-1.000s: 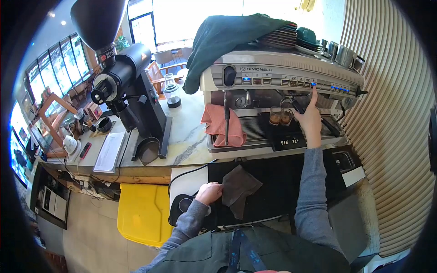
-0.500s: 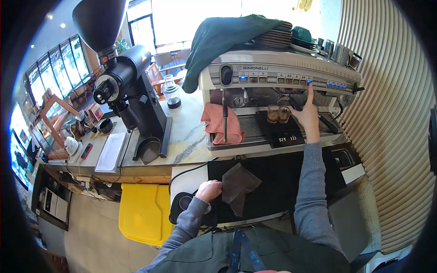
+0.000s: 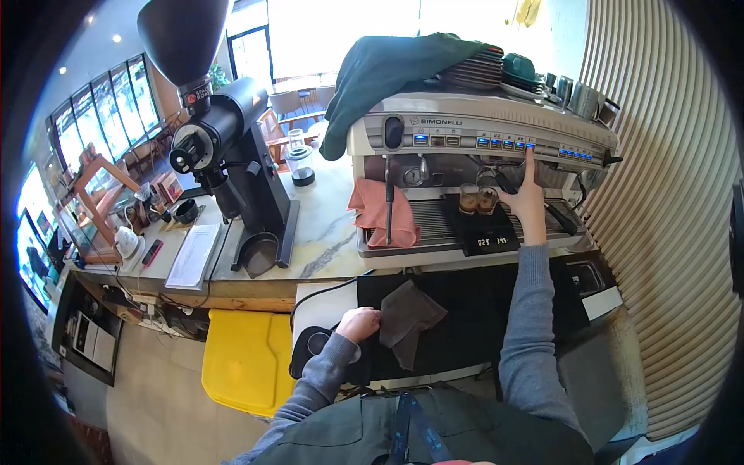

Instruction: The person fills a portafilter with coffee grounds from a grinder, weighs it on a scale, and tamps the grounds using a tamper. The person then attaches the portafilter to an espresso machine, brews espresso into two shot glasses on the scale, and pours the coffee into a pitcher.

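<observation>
My right hand reaches up to the espresso machine, index finger pressing a blue-lit button on its panel. Just left of that hand, two small glasses with brown coffee stand on a black scale on the drip tray. My left hand rests curled on the black mat at the counter's near edge, touching a dark grey cloth; nothing is visibly gripped in it.
A black coffee grinder stands left on the marble counter. A pink cloth hangs by the steam wand. A green cloth, plates and cups sit on the machine. A yellow bin is below.
My right index finger stays on the button panel. The scale's reading has risen. The view has shifted slightly; my left hand has not moved.
</observation>
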The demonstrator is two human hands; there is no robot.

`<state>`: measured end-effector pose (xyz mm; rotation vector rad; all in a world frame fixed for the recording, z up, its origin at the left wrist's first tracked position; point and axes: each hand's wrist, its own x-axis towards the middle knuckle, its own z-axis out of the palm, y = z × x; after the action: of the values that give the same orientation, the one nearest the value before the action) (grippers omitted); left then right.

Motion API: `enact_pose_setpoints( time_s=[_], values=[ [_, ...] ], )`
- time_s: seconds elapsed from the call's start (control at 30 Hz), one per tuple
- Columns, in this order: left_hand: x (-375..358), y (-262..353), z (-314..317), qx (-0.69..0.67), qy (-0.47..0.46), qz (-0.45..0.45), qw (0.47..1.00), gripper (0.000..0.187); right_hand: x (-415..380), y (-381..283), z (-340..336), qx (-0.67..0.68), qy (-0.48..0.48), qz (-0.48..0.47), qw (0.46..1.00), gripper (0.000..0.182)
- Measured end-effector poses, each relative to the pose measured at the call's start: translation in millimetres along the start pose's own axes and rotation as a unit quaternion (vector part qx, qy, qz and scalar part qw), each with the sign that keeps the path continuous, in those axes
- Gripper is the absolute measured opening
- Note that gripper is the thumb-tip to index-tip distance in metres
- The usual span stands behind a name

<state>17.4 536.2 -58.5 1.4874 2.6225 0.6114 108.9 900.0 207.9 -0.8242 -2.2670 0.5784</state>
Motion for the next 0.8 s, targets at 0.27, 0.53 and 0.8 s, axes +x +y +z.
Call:
enact_pose_setpoints(
  time_s=[0.27, 0.53, 0.8],
  values=[
    [1.0, -0.3, 1.7, 0.005, -0.002, -0.009, 1.0, 0.013, -11.1, -23.7, -12.4, 0.061, 0.054, -0.026, 0.996, 0.114],
    [-1.6, 2.1, 0.6, 0.015, 0.011, -0.021, 1.0, 0.012, -0.1, -10.1, 12.8, -0.252, -0.014, 0.028, 0.967, 0.044],
    [-0.4, 5.3, -3.8, 0.007, -0.008, -0.03, 0.999, 0.012, 25.2, 18.8, 3.4, -0.072, -0.195, 0.007, 0.978, 0.01]
  ],
)
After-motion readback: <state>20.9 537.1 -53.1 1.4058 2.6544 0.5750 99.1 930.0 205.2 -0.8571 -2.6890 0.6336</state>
